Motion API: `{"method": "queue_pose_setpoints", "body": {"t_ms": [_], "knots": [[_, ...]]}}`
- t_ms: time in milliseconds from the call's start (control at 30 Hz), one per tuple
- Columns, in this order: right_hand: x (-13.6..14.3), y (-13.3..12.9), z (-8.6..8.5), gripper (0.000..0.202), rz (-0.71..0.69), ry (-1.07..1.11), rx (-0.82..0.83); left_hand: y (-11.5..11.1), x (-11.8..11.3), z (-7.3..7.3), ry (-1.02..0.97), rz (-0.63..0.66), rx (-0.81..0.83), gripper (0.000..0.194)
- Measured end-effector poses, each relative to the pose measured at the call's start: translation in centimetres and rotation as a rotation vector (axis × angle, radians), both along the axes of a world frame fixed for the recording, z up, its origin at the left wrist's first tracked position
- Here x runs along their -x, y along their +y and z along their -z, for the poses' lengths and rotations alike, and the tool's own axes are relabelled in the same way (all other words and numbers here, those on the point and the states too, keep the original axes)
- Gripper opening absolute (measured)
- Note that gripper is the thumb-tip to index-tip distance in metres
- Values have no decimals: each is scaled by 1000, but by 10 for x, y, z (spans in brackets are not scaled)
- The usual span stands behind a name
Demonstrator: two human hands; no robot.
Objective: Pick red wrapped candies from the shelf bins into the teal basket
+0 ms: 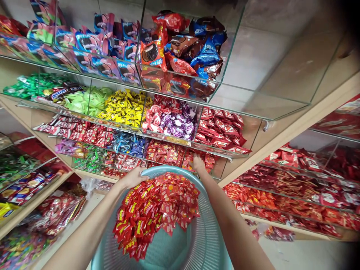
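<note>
A teal plastic basket (212, 225) with slotted walls is tilted toward the shelves in front of me. My left hand (135, 177) is closed on its far rim at the left. Inside lie red candy packets with yellow lettering (137, 215) and, to their right, red packets with small orange prints (180, 198). Beyond the rim, my right hand (198, 165) reaches into the lowest shelf bin, among similar red packets (189, 160). Its fingers are mostly hidden there, so any hold is unclear.
Glass-fronted shelves hold yellow-wrapped candies (125, 108), purple-wrapped candies (180, 122) and red packets (221, 127) just above my hands. A glass ledge (180, 140) overhangs the lower bins. More red candies (292, 183) fill the shelves at right; a wooden upright (281, 131) divides them.
</note>
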State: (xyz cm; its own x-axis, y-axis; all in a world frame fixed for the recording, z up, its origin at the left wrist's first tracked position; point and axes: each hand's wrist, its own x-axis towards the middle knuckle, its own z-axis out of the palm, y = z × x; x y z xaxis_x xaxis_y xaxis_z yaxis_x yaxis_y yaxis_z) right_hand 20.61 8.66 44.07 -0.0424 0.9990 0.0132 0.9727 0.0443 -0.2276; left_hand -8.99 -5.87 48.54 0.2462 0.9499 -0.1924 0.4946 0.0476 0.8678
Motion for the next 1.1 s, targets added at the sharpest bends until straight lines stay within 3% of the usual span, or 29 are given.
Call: {"method": "queue_pose_setpoints", "body": {"t_ms": [233, 433, 567, 800, 967, 1100], "knots": [[-2, -3, -9, 49, 11, -7, 1, 0, 5, 4, 35, -3, -32, 22], [-25, -16, -22, 50, -2, 34, -34, 1, 7, 5, 73, -7, -64, 27], [-47, -39, -34, 52, -22, 83, -70, 3, 6, 5, 64, 5, -76, 30], [-71, -125, -73, 52, -134, 446, -181, 9, 1, 5, 30, 38, -74, 24], [-49, -199, -101, 45, -239, 498, -88, 13, -4, 4, 68, 46, -96, 25], [-27, -243, -100, 33, -351, 403, -7, 17, -7, 6, 64, 51, -114, 22]]}}
